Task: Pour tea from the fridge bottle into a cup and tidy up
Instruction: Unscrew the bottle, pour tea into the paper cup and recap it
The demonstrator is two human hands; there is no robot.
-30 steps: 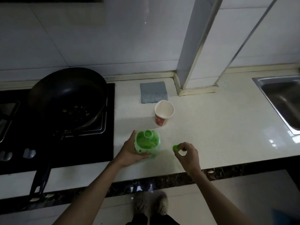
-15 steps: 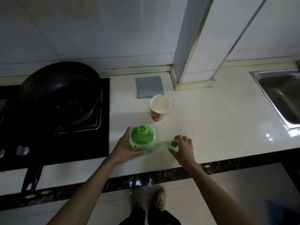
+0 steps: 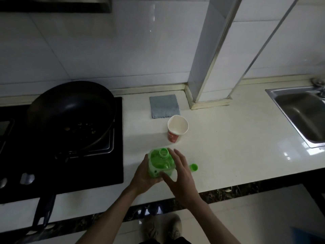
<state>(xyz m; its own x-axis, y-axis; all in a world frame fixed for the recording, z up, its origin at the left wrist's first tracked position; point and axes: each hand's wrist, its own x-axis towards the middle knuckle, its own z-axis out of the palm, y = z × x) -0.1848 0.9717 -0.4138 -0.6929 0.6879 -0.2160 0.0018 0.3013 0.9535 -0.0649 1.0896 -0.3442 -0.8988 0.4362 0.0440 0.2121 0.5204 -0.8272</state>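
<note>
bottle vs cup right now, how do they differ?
The bottle is green plastic; the cup is white inside with a red band. The bottle is gripped by the left hand, with the right hand at its side; the cup stands untouched. The bottle is nearer the counter edge, the cup farther back. Both are upright and open-topped.

Left hand (image 3: 143, 175) grips the uncapped green bottle (image 3: 161, 162), upright on the counter (image 3: 228, 147). Right hand (image 3: 179, 175), fingers spread, rests against the bottle's right side. Green cap (image 3: 193, 167) lies just right of it; paper cup (image 3: 177, 129) stands beyond.
</note>
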